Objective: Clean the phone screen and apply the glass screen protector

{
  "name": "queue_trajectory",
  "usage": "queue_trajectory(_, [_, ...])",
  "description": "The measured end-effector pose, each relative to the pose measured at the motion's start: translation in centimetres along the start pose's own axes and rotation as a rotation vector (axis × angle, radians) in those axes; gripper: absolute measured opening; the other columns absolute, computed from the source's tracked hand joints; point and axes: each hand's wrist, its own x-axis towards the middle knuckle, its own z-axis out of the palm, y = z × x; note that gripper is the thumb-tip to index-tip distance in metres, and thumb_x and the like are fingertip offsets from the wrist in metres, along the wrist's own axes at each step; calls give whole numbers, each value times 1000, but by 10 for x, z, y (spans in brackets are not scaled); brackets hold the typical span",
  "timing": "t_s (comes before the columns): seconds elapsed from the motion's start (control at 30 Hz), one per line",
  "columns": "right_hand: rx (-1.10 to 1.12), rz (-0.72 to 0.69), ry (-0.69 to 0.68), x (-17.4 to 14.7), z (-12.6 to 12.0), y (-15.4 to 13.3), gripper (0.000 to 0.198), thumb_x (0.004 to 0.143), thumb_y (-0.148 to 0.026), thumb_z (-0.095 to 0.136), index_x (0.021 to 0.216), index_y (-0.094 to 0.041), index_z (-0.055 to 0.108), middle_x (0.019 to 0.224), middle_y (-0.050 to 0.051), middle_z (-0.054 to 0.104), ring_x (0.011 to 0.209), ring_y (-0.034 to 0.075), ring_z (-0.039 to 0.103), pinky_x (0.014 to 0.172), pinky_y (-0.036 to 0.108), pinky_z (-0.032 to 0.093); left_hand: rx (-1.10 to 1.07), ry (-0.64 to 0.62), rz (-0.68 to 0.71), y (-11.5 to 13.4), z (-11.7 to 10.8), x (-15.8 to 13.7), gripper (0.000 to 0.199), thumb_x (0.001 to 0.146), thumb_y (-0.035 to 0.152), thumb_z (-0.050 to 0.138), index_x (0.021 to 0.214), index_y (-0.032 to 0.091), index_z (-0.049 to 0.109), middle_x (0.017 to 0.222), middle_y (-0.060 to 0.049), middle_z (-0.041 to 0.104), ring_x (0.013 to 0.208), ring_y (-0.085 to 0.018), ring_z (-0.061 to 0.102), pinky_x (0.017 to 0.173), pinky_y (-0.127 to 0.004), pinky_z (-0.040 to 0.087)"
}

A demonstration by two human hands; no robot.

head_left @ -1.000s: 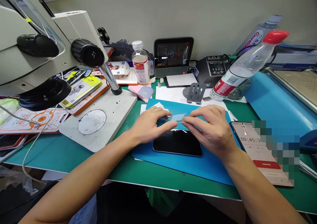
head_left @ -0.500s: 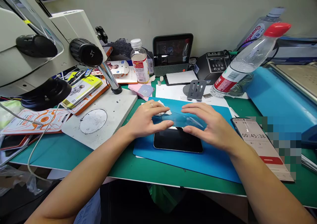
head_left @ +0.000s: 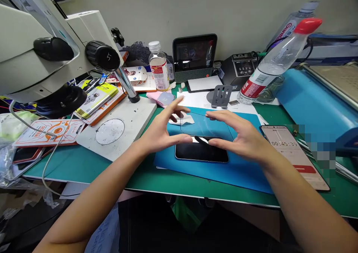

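A clear screen protector (head_left: 205, 126) with a thin dark outline is held tilted above a phone (head_left: 201, 153), which lies face up on the blue mat (head_left: 240, 178). My left hand (head_left: 156, 132) grips the protector's left side, the thumb at its near edge, other fingers near the far edge and the index finger raised. With the thumb at the near edge and fingertips at the far edge, my right hand (head_left: 243, 135) holds the right side. Through and beside the protector shows a crumpled white wipe (head_left: 183, 119). The phone's black screen reflects a white patch below my thumbs.
A microscope (head_left: 67, 63) stands left on its white base (head_left: 131, 124), near stacked boxes (head_left: 96, 100). Behind are a drink bottle (head_left: 159, 68), a display (head_left: 195, 53) and a grey phone stand (head_left: 221, 95). Right are a red-capped bottle (head_left: 275, 68) and a phone showing a timer (head_left: 296, 156).
My left index finger has lifted away from the protector's far edge. The protector now shows more of its face, and the timer has advanced by a second. The camera view has shifted slightly.
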Motion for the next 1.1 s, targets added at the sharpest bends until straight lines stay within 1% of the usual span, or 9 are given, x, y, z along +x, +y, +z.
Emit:
queue_trajectory(0.1, [265,43,92,-1,14,0,71,84,-49,80,149,-34,55,145,9,65,136,32,61,118,56,47,-122,1,-95,6,15,3,102,79,65,80,161,31,28,154,-15,54,133,-29,59,103,-43,53])
queue_trajectory(0.23, [637,89,75,1,25,-2,73,84,-53,80,149,-36,53,147,7,64,141,29,57,123,52,41,-114,16,-150,20,41,5,91,79,58,84,153,27,40,155,-16,53,142,-34,53,115,-51,47])
queue_trajectory(0.4, [828,121,80,2,26,-1,79,78,-61,82,148,-34,55,155,7,59,148,31,49,126,53,37,-75,118,-83,30,60,12,91,81,56,84,153,27,35,161,-15,45,149,-33,46,121,-51,43])
queue_trajectory(0.5, [866,140,-16,1,24,1,75,79,-62,80,146,-34,60,162,6,50,153,32,41,128,54,31,-28,99,-19,30,63,15,93,82,50,84,156,29,30,164,-15,40,151,-32,43,121,-50,44])
queue_trajectory(0.67, [823,101,-72,0,25,1,63,84,-43,82,143,-45,61,161,-2,52,152,28,44,127,52,34,98,53,30,25,57,16,89,88,37,79,159,30,28,163,-15,39,149,-31,44,112,-43,52])
queue_trajectory(0.77, [764,67,7,-1,25,3,68,83,-39,84,145,-48,58,160,-2,54,150,27,47,124,51,39,218,3,21,24,36,16,87,86,29,78,160,28,32,155,-14,49,134,-28,58,109,-43,53])
queue_trajectory(0.87, [642,22,133,-3,23,8,81,80,-45,86,152,-47,49,159,0,55,150,29,46,122,53,41,209,-144,-94,26,5,16,85,85,33,78,160,28,38,140,-11,64,118,-27,65,105,-46,53])
queue_trajectory(1.0, [363,-151,298,-5,19,11,97,79,-55,83,161,-45,34,163,5,48,148,33,47,119,56,44,-315,-482,-408,29,-21,15,69,91,50,73,151,23,53,142,-14,67,110,-27,70,96,-43,56])
queue_trajectory(1.1, [17,-354,329,-5,15,7,114,76,-50,87,167,-41,18,169,9,38,152,37,41,119,59,44,-780,-666,-555,22,-23,12,78,94,64,62,154,17,48,135,-21,70,95,-26,76,85,-40,57])
